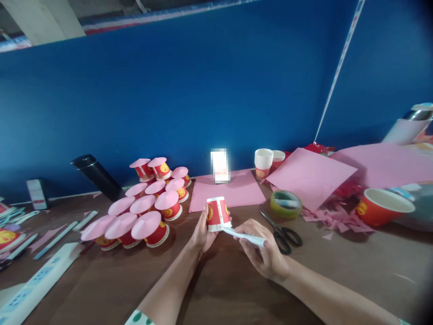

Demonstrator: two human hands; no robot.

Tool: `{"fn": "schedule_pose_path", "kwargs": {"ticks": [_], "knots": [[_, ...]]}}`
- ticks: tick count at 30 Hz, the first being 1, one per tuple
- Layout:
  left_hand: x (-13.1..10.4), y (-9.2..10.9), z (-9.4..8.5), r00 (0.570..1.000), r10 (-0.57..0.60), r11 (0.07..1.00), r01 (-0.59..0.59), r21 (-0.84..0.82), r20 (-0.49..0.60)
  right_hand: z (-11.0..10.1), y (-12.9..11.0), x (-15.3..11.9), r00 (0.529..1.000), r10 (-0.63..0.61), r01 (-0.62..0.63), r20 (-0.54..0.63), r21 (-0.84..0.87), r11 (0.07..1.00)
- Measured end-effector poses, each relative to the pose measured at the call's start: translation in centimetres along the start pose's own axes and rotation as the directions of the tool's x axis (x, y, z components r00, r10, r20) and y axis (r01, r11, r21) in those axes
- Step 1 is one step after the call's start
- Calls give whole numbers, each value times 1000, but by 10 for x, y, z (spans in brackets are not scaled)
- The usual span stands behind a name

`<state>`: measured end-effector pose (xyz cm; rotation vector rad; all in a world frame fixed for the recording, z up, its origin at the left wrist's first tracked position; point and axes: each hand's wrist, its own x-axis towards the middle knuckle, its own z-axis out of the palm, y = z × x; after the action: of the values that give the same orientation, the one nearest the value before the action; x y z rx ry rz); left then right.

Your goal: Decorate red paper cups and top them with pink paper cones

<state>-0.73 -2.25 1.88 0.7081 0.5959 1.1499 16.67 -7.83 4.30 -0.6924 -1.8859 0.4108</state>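
Observation:
In the middle of the head view a red and white paper cup [218, 214] with gold print is turned upside down, its wide rim toward me. My left hand [202, 232] is wrapped round it from the left and below. A slim whitish pen [245, 235] lies in the closed fingers of my right hand [264, 253]. The pen's tip is at the cup's lower rim; whether it touches is hard to tell. Left of my hands, several upturned red cups [168, 205] wear pink paper cones [148, 224] and have patterned rims.
Scissors [284, 234] and a tape roll [286, 204] lie right of my hands. Pink paper sheets [226, 192] lie behind them. Further right are paper scraps [338, 216] and an orange-red cup [385, 207]. A power strip [40, 280] and black bottle [98, 177] occupy the left.

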Motion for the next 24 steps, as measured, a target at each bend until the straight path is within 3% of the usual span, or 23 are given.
{"fn": "schedule_pose_path", "kwargs": {"ticks": [12,24], "knots": [[0,-2,3,1000,-2,999,3,50,-14,5,5,-4,999,-40,40,-15,-38,998],[0,-1,5,1000,-3,1000,4,29,-22,1,-2,2,999,13,-11,40,-38,999]]}}
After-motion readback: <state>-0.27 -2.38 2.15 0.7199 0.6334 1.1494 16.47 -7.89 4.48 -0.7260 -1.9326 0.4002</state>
